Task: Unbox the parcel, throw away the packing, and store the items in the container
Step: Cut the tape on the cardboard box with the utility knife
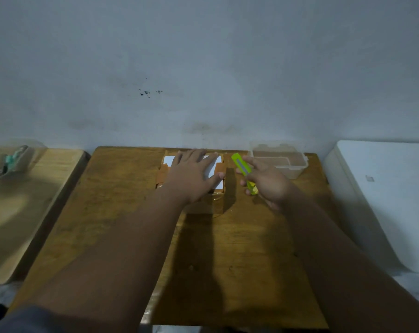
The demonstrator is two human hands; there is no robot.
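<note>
A brown taped parcel (166, 175) with a white label on top lies at the far middle of the wooden table (122, 212). My left hand (191, 176) rests flat on the parcel, fingers spread. Just right of the parcel, my right hand (266, 183) holds a yellow-green utility knife (242, 168), its tip pointing away toward the wall. A clear plastic container (279, 157) without a lid stands at the far right of the table, right behind the knife.
A second, lighter wooden table (23, 207) stands to the left with a small clear box of pens (11, 162) at its back. A white appliance (386, 195) sits to the right. A grey wall runs just behind the tables.
</note>
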